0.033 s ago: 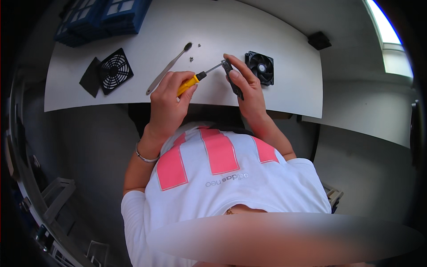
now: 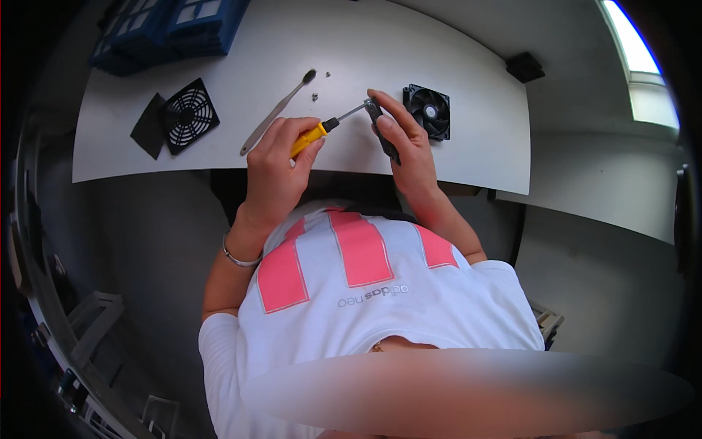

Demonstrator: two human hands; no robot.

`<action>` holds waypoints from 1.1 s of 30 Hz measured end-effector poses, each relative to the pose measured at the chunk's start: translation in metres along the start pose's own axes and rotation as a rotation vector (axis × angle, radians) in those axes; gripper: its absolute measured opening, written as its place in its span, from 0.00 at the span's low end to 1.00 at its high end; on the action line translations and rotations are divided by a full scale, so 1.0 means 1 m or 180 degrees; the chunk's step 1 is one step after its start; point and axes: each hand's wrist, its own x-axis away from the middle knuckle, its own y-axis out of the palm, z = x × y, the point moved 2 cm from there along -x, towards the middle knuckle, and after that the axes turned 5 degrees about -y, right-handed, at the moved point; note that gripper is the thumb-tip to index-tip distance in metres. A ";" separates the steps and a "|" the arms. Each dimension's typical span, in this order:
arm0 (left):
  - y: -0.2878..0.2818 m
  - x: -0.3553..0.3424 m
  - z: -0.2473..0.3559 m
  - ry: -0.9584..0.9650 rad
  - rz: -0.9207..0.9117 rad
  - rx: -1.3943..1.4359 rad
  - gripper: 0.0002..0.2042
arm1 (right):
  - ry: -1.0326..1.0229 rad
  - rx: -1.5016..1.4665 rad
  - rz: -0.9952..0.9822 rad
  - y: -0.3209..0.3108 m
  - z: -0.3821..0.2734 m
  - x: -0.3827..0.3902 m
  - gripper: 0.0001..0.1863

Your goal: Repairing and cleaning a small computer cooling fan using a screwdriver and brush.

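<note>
With the left hand (image 2: 278, 157) wrapped around the handle, grips a yellow screwdriver (image 2: 307, 141); with the right hand (image 2: 414, 150) in a thumb-and-finger pinch, holds a narrow black part (image 2: 386, 145) at the screwdriver's tip, over the white table (image 2: 351, 44), near a black fan (image 2: 430, 113).

Over the white counter (image 2: 351, 36), the left grip (image 2: 278, 155) holds a yellow-and-black screwdriver (image 2: 310, 140) to the far end of a slim black part (image 2: 386, 146) in the right grip (image 2: 412, 152), beside 1 square black fan (image 2: 431, 112).
</note>
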 end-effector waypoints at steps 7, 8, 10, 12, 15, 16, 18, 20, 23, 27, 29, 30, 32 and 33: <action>0.005 0.003 -0.015 -0.1687 -0.0920 0.1809 0.10 | 0.0015 0.0059 -0.0044 -0.002 0.002 0.001 0.22; 0.003 0.001 -0.016 -0.1690 -0.0910 0.1813 0.10 | 0.0015 0.0072 -0.0058 -0.002 0.001 0.001 0.22; 0.003 0.000 -0.019 -0.2581 -0.1414 0.3275 0.09 | 0.0006 0.0097 -0.0091 -0.002 0.001 0.001 0.22; 0.005 0.002 -0.025 -0.2752 -0.1451 0.3615 0.09 | -0.0006 0.0115 -0.0128 0.000 -0.001 0.002 0.22; 0.008 0.002 -0.017 -0.2612 -0.1263 0.3304 0.08 | 0.0006 0.0065 -0.0124 0.003 -0.001 0.001 0.22; 0.007 0.000 -0.014 -0.2299 -0.1027 0.2652 0.08 | 0.0073 -0.0028 -0.0120 0.003 0.001 0.000 0.22; 0.012 0.001 -0.020 -0.1750 -0.0700 0.2010 0.08 | 0.0144 -0.0120 -0.0129 0.003 0.005 -0.001 0.22; 0.012 0.001 -0.019 -0.1204 -0.0379 0.1363 0.09 | 0.0419 -0.0275 -0.0010 0.001 0.010 0.000 0.22; 0.009 -0.001 -0.012 -0.0371 0.0062 0.0254 0.08 | 0.0356 -0.0225 0.0074 0.001 0.010 -0.001 0.22; 0.011 0.000 -0.018 -0.0991 -0.0455 0.0926 0.07 | 0.0149 -0.0137 0.0045 0.000 0.008 -0.002 0.22; 0.012 0.002 -0.028 -0.1837 -0.1027 0.1681 0.09 | 0.0020 0.0063 0.0027 -0.002 0.005 -0.002 0.22; 0.013 0.003 -0.034 -0.2228 -0.1344 0.2649 0.10 | 0.0019 0.0061 0.0024 -0.001 0.004 -0.002 0.22; 0.015 0.004 -0.035 -0.2599 -0.1662 0.3627 0.11 | -0.0158 0.0211 -0.0131 0.000 0.000 -0.002 0.22; 0.015 0.004 -0.034 -0.2493 -0.1502 0.3272 0.09 | -0.0160 0.0210 -0.0125 0.000 0.001 -0.002 0.22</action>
